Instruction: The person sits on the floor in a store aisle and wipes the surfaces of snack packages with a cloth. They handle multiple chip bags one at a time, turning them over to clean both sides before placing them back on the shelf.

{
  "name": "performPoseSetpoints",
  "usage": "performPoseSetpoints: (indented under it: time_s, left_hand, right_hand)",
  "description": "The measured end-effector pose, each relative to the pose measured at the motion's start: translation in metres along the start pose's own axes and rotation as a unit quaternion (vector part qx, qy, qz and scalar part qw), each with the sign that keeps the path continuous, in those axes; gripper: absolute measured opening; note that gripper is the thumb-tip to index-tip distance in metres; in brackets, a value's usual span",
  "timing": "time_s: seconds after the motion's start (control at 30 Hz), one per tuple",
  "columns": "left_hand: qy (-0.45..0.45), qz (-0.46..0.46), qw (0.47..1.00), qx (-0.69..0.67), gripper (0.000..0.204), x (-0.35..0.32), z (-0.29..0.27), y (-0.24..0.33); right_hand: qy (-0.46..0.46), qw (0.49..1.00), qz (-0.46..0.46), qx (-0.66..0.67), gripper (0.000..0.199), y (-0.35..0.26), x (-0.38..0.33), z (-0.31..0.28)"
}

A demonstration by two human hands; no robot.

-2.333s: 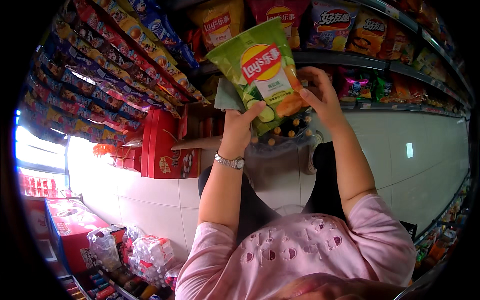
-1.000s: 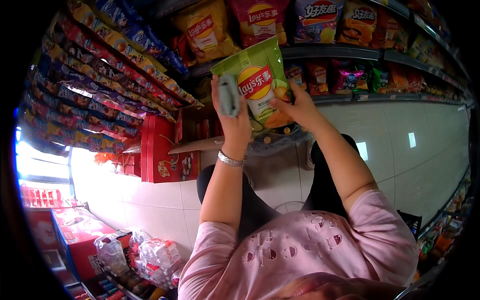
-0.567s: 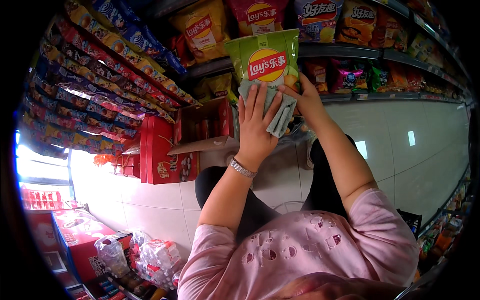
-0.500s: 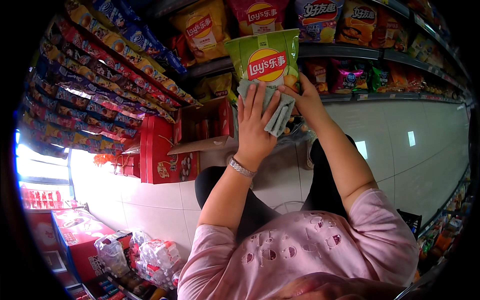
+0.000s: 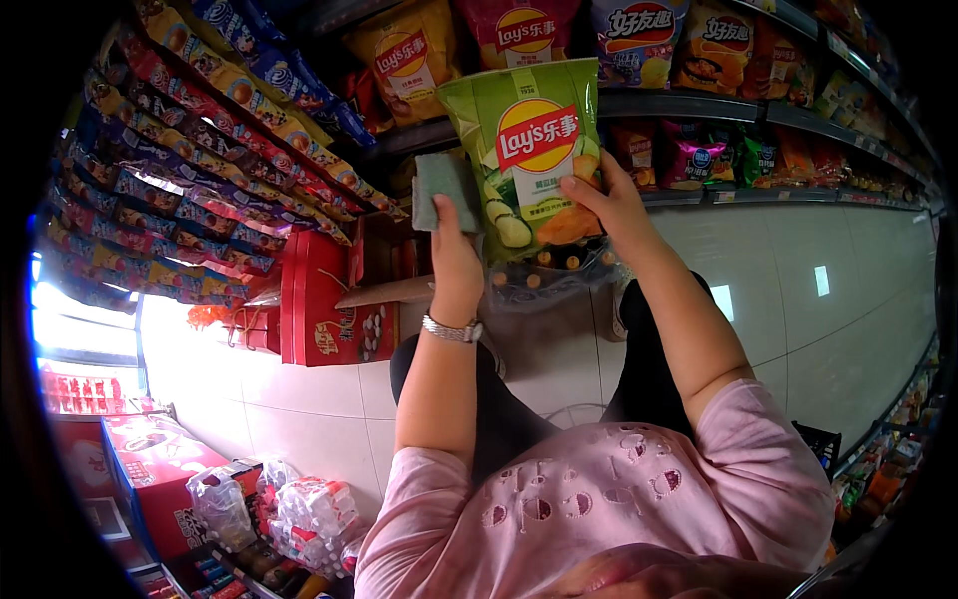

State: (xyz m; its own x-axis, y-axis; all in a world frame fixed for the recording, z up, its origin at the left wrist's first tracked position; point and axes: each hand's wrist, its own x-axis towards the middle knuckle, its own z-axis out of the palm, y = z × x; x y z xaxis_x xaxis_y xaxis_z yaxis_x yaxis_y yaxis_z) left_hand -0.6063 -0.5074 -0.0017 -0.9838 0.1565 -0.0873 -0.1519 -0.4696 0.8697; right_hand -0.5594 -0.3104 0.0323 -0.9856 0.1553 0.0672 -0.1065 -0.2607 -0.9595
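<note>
A green bag of potato chips (image 5: pixel 534 140) stands upright before me, its printed front facing up. My right hand (image 5: pixel 611 205) grips its lower right edge, with the thumb on the front and the fingers behind. To the left of the bag, my left hand (image 5: pixel 455 250) holds a folded grey-green cloth (image 5: pixel 446 190), thumb on top and the other fingers hidden beneath. The cloth is beside the bag's left edge. Under the bag's lower end, several yellow-capped bottles (image 5: pixel 544 275) in clear wrap show in part.
Shelves (image 5: pixel 699 105) with more chip bags, such as a yellow bag (image 5: pixel 407 60), run along the far side. Strips of hanging snack packets (image 5: pixel 200 130) fill the left. A red gift box (image 5: pixel 324 309) and an open carton (image 5: pixel 394 290) stand on the tiled floor (image 5: pixel 329 439).
My left hand and the cloth have moved left, off the bag's front to beside its left edge. The bag's lower front is now uncovered. My right hand still grips the bag.
</note>
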Motion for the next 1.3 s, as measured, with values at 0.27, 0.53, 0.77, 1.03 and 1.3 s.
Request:
performPoseSetpoints:
  time_s: [0.27,0.53,0.77,1.03,1.3]
  left_hand:
    - [-0.114,-0.151,0.966,-0.175,0.055,-0.011,0.014,0.028]
    - [-0.22,-0.18,0.95,-0.129,0.045,-0.021,0.013,0.003]
    - [-0.253,-0.272,0.894,-0.25,0.052,-0.021,0.026,-0.01]
    - [-0.101,-0.076,0.955,-0.267,0.047,-0.003,0.022,-0.013]
    - [0.078,0.193,0.968,0.139,0.042,-0.017,0.028,-0.037]
  right_hand:
    - [-0.01,0.988,0.061,0.143,0.049,0.003,0.001,-0.005]
    - [-0.029,0.989,0.023,0.143,0.051,0.006,0.005,-0.022]
    - [-0.051,0.996,-0.058,-0.041,0.052,0.008,-0.001,-0.003]
    - [-0.035,0.978,-0.163,-0.127,0.067,0.033,-0.008,0.018]
    - [0.036,0.996,-0.079,0.016,0.074,0.032,-0.018,0.041]
